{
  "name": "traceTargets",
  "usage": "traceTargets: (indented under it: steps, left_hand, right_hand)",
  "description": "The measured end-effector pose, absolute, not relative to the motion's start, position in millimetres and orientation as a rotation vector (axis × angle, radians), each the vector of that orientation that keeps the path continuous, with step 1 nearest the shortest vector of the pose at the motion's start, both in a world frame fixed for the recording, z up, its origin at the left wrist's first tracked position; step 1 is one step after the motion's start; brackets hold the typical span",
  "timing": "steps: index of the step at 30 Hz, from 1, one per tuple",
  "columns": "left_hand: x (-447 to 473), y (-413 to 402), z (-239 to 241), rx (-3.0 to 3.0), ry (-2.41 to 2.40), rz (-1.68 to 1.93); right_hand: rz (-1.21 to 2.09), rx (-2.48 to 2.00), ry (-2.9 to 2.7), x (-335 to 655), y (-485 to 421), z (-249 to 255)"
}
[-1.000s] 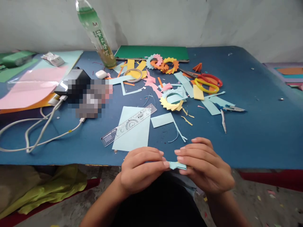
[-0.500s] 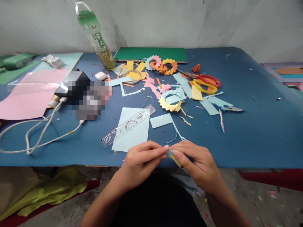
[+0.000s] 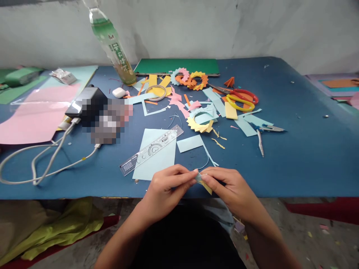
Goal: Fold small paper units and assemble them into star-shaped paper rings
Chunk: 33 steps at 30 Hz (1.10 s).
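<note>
Between my two hands, at the table's front edge, is a small folded piece of paper (image 3: 206, 186), light blue at the top and yellow below. My left hand (image 3: 171, 188) pinches its left side between thumb and fingertips. From the other side my right hand (image 3: 228, 186) grips it, thumb on top. The fingers hide much of the paper. Just beyond the hands lie a pale blue paper rectangle (image 3: 190, 144) and a clear ruler (image 3: 151, 149) across a larger light blue sheet (image 3: 143, 172). A yellow folded-paper ring (image 3: 198, 126) rests farther back.
Red-and-yellow-handled scissors (image 3: 242, 100) and a compass (image 3: 260, 136) lie to the right. Two joined paper rings (image 3: 196, 79), a tape roll (image 3: 156, 93) and paper scraps fill the back middle. At left stand a green-labelled bottle (image 3: 117, 48) and a black adapter (image 3: 86, 101) with white cable.
Both hands still pinch the folded paper and have barely moved. The view has shifted slightly; the things on the table lie as before.
</note>
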<state>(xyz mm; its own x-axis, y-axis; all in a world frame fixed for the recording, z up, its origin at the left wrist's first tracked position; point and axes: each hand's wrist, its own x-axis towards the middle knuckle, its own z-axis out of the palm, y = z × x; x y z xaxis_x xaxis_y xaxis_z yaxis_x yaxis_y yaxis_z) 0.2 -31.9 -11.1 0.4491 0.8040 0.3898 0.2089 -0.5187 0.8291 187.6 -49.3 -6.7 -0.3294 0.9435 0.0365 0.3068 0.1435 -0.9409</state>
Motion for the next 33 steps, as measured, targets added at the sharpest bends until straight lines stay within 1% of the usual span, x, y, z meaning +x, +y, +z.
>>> traceTargets:
  steps: [6,12,16,24,26,30,33]
  left_hand:
    - [0,-34,-10,1.752,0.978,1.118]
    - [-2,-33,-9,1.880,0.876,1.066]
    - [-2,-33,-10,1.951,0.844,1.073]
    - [-2,-34,-11,1.933,0.845,1.073]
    - [-4,-33,-9,1.777,0.875,1.040]
    - [-5,-31,-4,1.206,0.846,0.937]
    - [1,-30,1,1.012,0.716,0.709]
  right_hand:
    - [1.111,-1.244,-1.635,187,-51,-8]
    - [1.021,-1.204,-1.700,187,-53,-8]
    - [1.045,-1.135,-1.738,187,-53,-9]
    - [1.039,-1.174,-1.728,186,-52,-8]
    - [1.040,-1.123,-1.746,189,-54,-9]
    - [0.951,-1.006,-1.750,196,-57,-10]
    - [0.788,-0.983,-1.767,199,-57,-9]
